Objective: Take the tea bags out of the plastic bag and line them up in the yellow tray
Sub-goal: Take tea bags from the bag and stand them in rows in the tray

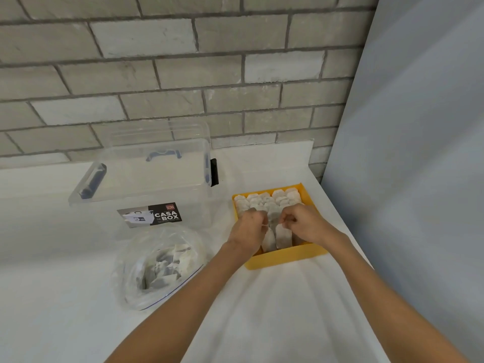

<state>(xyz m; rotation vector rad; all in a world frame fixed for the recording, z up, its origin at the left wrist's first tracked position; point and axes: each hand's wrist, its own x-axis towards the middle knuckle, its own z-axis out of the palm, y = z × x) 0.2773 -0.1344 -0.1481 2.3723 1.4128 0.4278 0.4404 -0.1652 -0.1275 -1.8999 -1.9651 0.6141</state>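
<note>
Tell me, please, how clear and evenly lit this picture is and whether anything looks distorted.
Head view: soft, even light, faint shadows; brick wall lines bow from the wide lens; plastic bag glare hazes its contents; detail in the yellow tray is soft.

forearms (183, 297) bare (to frame edge) | left grip (248, 227) bare | right grip (305, 225) bare
</note>
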